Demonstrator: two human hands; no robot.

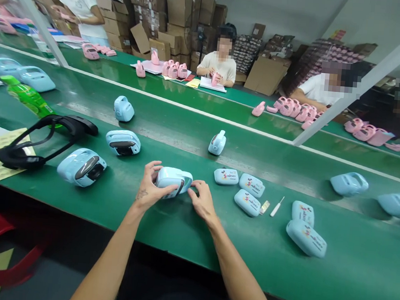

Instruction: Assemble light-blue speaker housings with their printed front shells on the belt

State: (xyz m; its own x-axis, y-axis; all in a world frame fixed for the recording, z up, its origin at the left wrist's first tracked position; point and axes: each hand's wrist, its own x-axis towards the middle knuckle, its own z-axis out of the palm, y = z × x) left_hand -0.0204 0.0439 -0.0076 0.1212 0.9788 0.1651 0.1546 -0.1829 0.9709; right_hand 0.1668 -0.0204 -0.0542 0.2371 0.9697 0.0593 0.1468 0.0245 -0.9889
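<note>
A light-blue plastic device with a loop handle and a dark front panel point(169, 177) is between my hands, just over the green bench. My left hand point(148, 186) is closed around its left end, thumb along the front. At the handle end, the bent fingers and thumb of my right hand point(201, 200) pinch the right side. Similar blue devices stand to the left, one with a dark panel point(83, 168) and another behind it point(123, 142). Right of my hands lie several light-blue covers with a printed cartoon mouse point(247, 202), beside a small white-handled screwdriver point(277, 206).
A black headset point(47, 139) rests on a yellow sticker sheet point(2, 149) at the left, near a green bottle point(29, 95). More blue devices point(349, 183) sit on the belt. Across it, co-workers handle pink devices point(174, 69). A slanting white post point(360, 84) rises at right.
</note>
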